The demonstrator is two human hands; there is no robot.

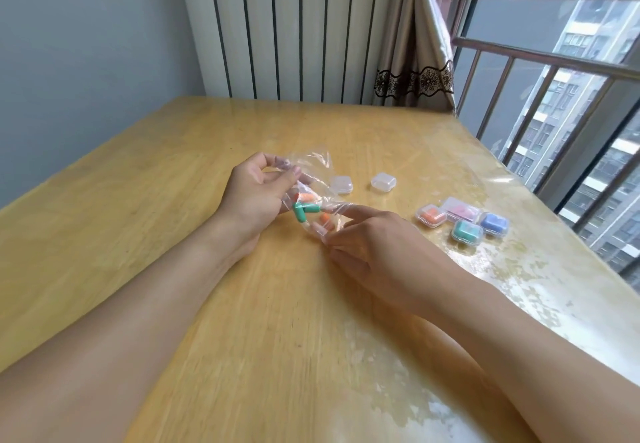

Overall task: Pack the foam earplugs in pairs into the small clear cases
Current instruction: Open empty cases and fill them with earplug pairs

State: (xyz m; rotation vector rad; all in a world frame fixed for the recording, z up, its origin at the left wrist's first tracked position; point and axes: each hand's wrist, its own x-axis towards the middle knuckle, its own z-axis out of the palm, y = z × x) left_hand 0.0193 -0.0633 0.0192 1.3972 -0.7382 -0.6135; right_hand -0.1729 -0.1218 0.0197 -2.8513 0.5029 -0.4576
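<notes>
A clear plastic bag [313, 169] lies mid-table with green earplugs [304, 208] and orange earplugs [325, 218] inside it. My left hand [256, 189] pinches the bag's upper part. My right hand [367, 238] pinches the bag's lower end, index finger stretched over the plastic. Two closed clear cases [341, 184] [383, 181] with nothing seen inside stand just beyond the bag. To the right sits a cluster of closed cases: one with orange plugs [432, 215], one with pink [460, 210], one with green [467, 232], one with blue [494, 223].
The wooden table [207, 269] has a glossy clear cover. A white radiator [294, 27] and a curtain [415, 61] stand behind the far edge. A window with metal railings [554, 96] runs along the right edge.
</notes>
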